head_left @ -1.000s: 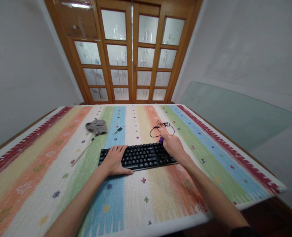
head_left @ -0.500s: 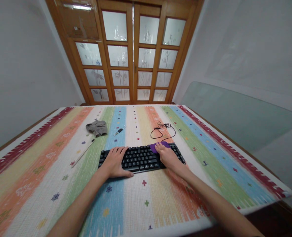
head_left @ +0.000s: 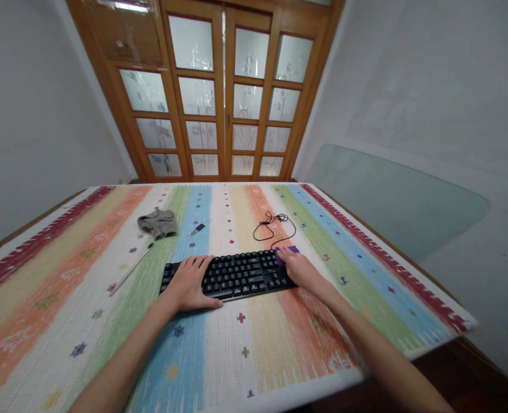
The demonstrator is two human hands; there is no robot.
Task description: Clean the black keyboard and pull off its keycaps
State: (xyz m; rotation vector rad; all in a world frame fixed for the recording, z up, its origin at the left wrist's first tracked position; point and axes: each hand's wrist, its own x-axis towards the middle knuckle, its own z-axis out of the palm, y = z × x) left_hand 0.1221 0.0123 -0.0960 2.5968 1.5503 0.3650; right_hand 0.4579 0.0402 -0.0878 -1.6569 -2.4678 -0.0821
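Note:
A black keyboard (head_left: 243,276) lies on the table, slightly angled. Its left end is gripped by my left hand (head_left: 190,285), with the fingers over the keys and the thumb along the front edge. My right hand (head_left: 299,268) presses a purple cloth (head_left: 294,249) onto the keys at the right end. Most of the cloth is hidden under the fingers. From behind the keyboard a thin black cable (head_left: 275,225) runs back and lies in loops on the tablecloth.
A crumpled grey cloth (head_left: 157,223) lies at the back left. Near it are a slim stick-like brush (head_left: 131,268) with a dark tip and a small dark key-like item (head_left: 199,228). The striped tablecloth (head_left: 245,338) covers the table. Glazed wooden doors (head_left: 223,103) stand behind.
My right hand has slid the purple cloth rightward over the keyboard, uncovering keys to its left. The left hand keeps its place on the keyboard. The whole view has shifted slightly.

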